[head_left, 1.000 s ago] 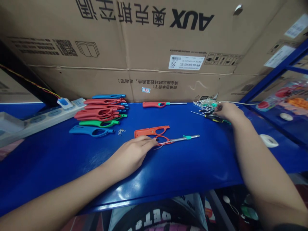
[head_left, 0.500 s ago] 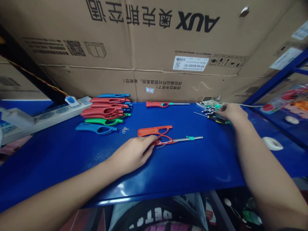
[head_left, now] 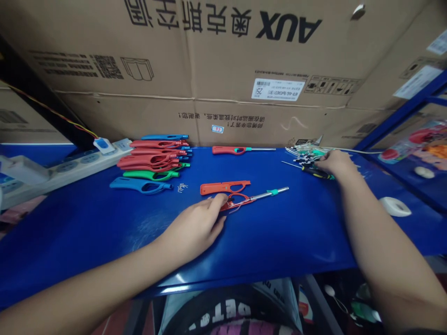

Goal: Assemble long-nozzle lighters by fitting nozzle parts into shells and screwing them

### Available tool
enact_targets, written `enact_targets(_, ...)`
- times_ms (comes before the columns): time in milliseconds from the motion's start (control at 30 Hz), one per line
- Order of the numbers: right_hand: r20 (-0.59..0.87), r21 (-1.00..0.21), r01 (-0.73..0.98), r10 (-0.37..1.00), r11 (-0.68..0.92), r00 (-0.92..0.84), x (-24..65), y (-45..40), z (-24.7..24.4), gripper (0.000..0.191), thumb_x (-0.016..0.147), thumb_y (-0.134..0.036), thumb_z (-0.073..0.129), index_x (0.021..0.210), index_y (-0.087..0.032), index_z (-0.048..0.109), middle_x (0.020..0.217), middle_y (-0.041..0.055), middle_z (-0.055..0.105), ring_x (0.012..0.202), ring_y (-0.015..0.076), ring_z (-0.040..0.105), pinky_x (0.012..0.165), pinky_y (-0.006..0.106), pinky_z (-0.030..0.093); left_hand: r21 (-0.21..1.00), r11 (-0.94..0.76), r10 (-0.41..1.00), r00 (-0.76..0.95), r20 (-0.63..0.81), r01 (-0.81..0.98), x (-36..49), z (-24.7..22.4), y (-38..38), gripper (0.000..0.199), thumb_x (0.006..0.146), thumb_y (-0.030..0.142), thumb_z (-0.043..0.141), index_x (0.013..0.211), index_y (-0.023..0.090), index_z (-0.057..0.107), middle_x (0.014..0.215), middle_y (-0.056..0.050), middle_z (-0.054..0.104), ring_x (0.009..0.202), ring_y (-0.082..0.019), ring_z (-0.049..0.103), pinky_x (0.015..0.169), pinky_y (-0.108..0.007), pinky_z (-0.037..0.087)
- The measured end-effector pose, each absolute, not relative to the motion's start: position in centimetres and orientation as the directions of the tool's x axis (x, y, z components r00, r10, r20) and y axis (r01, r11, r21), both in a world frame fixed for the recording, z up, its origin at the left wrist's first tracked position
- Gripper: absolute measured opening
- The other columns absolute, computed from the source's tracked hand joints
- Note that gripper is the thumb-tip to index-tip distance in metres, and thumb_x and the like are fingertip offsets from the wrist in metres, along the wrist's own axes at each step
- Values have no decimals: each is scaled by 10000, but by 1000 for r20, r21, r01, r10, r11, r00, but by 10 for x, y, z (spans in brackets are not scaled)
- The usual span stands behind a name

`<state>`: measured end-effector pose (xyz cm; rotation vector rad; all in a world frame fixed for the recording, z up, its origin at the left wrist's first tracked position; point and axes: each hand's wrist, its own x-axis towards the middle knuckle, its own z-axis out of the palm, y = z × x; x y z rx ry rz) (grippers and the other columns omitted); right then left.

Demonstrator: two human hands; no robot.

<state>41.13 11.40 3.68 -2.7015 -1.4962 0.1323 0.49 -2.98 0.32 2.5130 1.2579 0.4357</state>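
My left hand [head_left: 199, 225] is closed around the handle end of an opened red-orange gas lighter [head_left: 240, 201]. Its metal tube carries a teal piece and points right, tilted a little upward. Just behind it lies the loose other half of an orange lighter casing [head_left: 225, 187]. Over at the back right, my right hand [head_left: 335, 164] has its fingers pinched together at a pile of small white, black and teal parts [head_left: 303, 152]. What those fingers hold is hidden. A screwdriver [head_left: 316, 172] with a black and yellow handle lies right beside them.
Several red, blue and green lighter casings [head_left: 150, 162] are stacked at the left, with small screws [head_left: 182, 187] nearby. A whole red lighter [head_left: 228, 150] lies by the cardboard box [head_left: 223, 56]. A power strip [head_left: 75, 163] stands at left, a white piece [head_left: 394, 207] at right.
The lighter's tube tip has swung up and slightly left as my left hand shifted its hold. My right hand stays at the parts pile with only a small movement.
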Motion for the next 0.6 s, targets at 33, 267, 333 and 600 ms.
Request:
enact_targets(33, -48, -89, 843, 848, -530, 528, 412, 114, 37, 125, 775, -301, 648, 812, -182, 634, 970, 186, 680, 860, 273, 608, 674, 354, 420, 397, -570, 811, 571, 130, 720, 4, 3, -29, 284, 975, 188, 468, 1256, 155, 490, 1108, -151, 721, 1008, -285, 720, 820, -415, 604)
enact_targets(267, -22, -95, 852, 857, -515, 516, 417, 111, 56, 114, 791, -292, 635, 808, -181, 615, 855, 169, 685, 846, 301, 634, 685, 376, 443, 404, -608, 786, 589, 186, 684, 3, 0, -22, 287, 982, 136, 446, 1252, 179, 533, 1236, -136, 679, 1086, -270, 684, 878, -428, 590)
enact_targets(333, -56, -113, 876, 884, -468, 465, 415, 107, 61, 90, 790, -260, 634, 794, -173, 612, 800, 162, 688, 814, 294, 645, 684, 372, 455, 409, -613, 782, 593, 192, 676, 2, -2, -21, 314, 977, 110, 443, 1267, 182, 539, 1253, -130, 674, 1115, -269, 672, 909, -443, 580)
enact_targets(600, -324, -450, 887, 906, 106, -273, 360, 86, 55, 166, 783, -248, 648, 944, -205, 652, 938, 36, 751, 841, 165, 687, 770, 259, 523, 477, -617, 771, 603, 205, 626, 1, -7, -17, 298, 1011, 145, 433, 1284, 208, 536, 1262, -92, 670, 1170, -248, 646, 971, -436, 557)
